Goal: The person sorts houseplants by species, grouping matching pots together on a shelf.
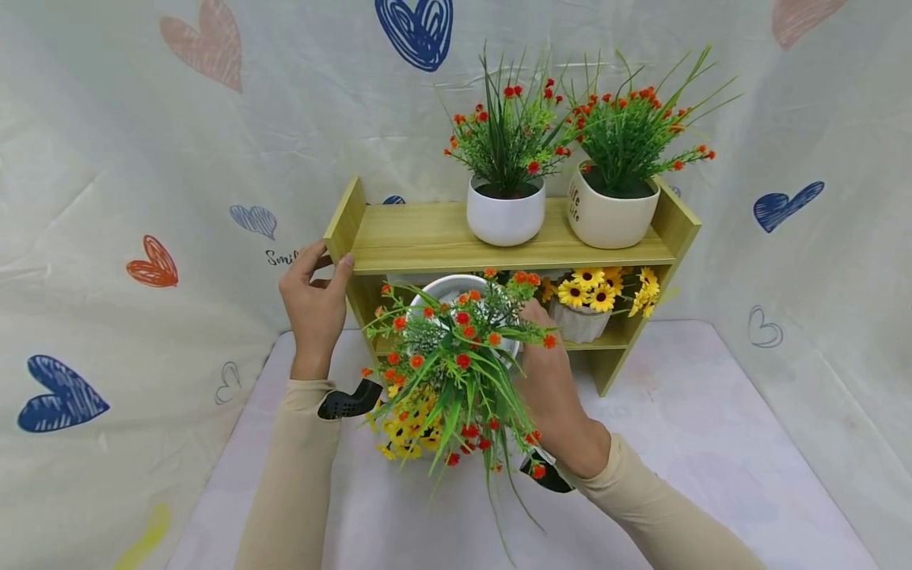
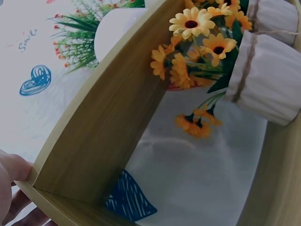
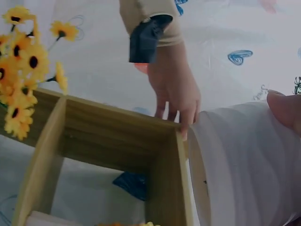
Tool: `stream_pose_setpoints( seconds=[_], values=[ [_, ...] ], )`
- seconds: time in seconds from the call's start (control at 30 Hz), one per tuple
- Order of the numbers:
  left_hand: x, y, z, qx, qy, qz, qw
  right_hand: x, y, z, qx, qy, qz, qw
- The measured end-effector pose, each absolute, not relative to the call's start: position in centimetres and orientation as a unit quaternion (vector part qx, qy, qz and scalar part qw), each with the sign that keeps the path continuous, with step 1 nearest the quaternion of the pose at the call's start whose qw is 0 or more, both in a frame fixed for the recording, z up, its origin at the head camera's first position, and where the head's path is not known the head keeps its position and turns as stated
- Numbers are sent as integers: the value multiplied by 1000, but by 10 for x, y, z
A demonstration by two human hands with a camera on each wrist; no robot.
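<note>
My left hand (image 1: 317, 305) grips the upper left corner of a small two-tier wooden shelf (image 1: 413, 237), thumb at the front edge and fingers on the outer side. My right hand (image 1: 559, 388) holds a white ribbed pot (image 3: 249, 160) in front of the shelf's left part; its thumb lies on the pot's wall in the right wrist view. Grass and small red flowers (image 1: 456, 372) spread from this pot toward me and hide much of it. Below them shows a bunch of yellow flowers (image 1: 409, 427), its base hidden.
On the top tier stand a round white pot (image 1: 506, 214) and a cream pot (image 1: 613, 214), both with red-flowered plants. Yellow flowers in a cloth-wrapped pot (image 1: 580, 321) stand on the lower tier. A heart-printed curtain (image 1: 299, 103) hangs behind; a pale cloth covers the table (image 1: 684, 443).
</note>
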State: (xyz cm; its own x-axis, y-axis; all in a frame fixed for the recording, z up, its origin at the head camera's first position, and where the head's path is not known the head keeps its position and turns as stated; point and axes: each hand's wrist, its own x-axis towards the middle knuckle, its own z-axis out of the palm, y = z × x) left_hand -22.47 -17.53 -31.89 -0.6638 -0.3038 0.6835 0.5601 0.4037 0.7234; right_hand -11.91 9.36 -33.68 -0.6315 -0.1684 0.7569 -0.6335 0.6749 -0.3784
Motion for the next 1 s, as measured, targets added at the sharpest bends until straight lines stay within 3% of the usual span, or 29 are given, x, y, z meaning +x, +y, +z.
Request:
stream_pose_setpoints(
  seconds=[0.3, 1.0],
  values=[
    [-230, -178, -325, -96, -732, -537, 408, -149, 71, -301, 251, -813, 353, 390],
    [-225, -174, -318, -63, -741, -545, 388, -204, 19, -266, 182, -816, 400, 376]
  ],
)
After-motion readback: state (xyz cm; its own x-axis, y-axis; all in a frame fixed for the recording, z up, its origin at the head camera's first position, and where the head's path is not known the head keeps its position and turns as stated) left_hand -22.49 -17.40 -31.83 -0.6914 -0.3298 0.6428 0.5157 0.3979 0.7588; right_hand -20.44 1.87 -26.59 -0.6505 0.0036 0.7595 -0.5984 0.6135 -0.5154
